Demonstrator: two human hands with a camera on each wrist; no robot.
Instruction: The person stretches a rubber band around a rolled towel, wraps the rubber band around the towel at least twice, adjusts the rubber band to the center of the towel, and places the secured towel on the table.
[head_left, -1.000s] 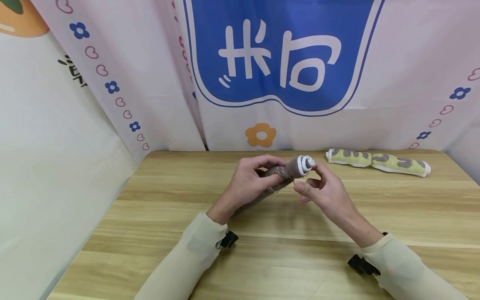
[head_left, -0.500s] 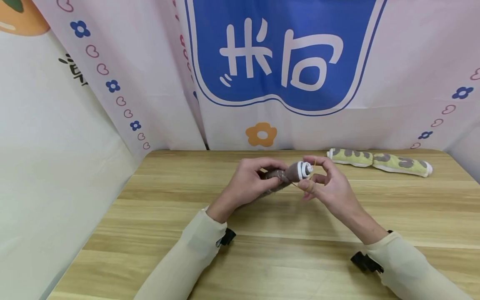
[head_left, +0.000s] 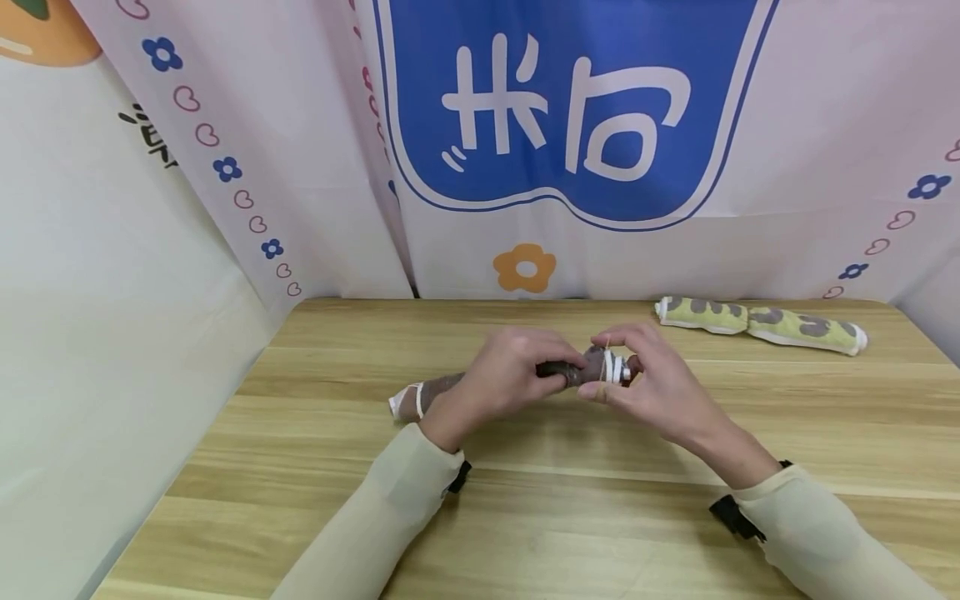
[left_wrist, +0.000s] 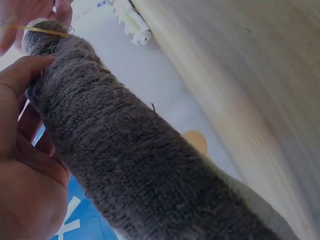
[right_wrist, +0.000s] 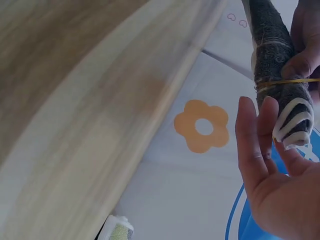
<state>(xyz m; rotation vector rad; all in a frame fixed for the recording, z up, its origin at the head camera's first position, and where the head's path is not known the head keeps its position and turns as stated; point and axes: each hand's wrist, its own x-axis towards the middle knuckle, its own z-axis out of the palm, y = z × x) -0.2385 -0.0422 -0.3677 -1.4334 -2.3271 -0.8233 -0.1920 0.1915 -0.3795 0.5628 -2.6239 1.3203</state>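
Note:
A rolled brown towel [head_left: 442, 390] with white edging lies slantwise over the table, gripped near its right end by my left hand [head_left: 498, 379]. In the left wrist view the fluffy towel roll [left_wrist: 125, 135] fills the middle, the left thumb pressing its side. My right hand [head_left: 667, 396] is around the spiral end of the roll, thumb and forefinger spread on either side with a thin yellow rubber band [head_left: 606, 364] stretched between them. The right wrist view shows the rubber band [right_wrist: 287, 81] crossing the roll near the left thumb, above the white-striped end.
A second roll [head_left: 787, 325], yellow-green with grey patches and pinched in at its middle, lies at the table's back right. The wooden table [head_left: 570, 517] ends at a printed cloth backdrop [head_left: 457, 250].
The rubber band has gone from hanging beside the roll's end to stretched around it. My right hand has moved left over that end; the roll has turned flatter, its left end now showing.

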